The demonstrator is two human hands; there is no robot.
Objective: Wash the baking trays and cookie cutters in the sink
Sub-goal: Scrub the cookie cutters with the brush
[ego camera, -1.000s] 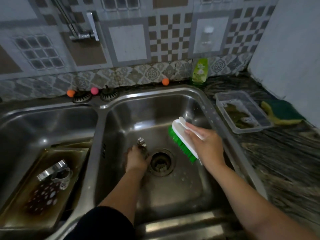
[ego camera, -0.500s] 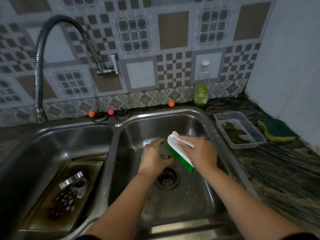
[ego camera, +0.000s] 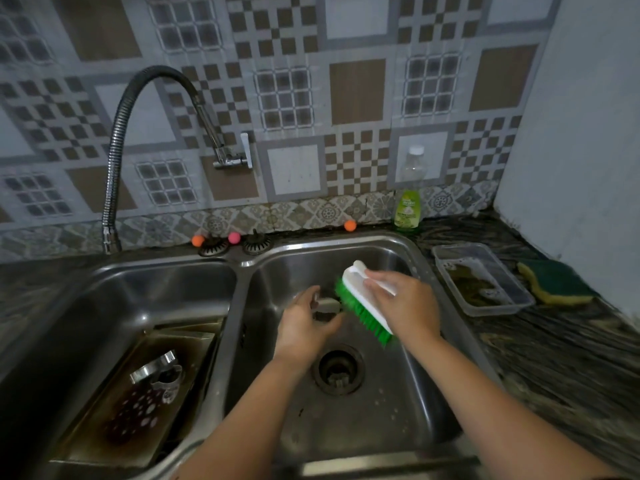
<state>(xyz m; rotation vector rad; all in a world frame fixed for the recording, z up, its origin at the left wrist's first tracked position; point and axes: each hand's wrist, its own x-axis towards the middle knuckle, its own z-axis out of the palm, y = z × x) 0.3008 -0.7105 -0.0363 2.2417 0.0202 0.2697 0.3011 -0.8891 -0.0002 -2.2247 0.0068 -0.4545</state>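
Head view: left hand [ego camera: 304,327], now raised off the sink floor, grips a cookie cutter [ego camera: 325,304] against the brush [ego camera: 367,303] clasped by the right hand [ego camera: 405,303], so scrubbing begins.

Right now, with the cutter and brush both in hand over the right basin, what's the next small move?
Probably draw the brush bristles across the cookie cutter: the left hand holds it up beside the bristles, and the right hand already grips the brush's back.
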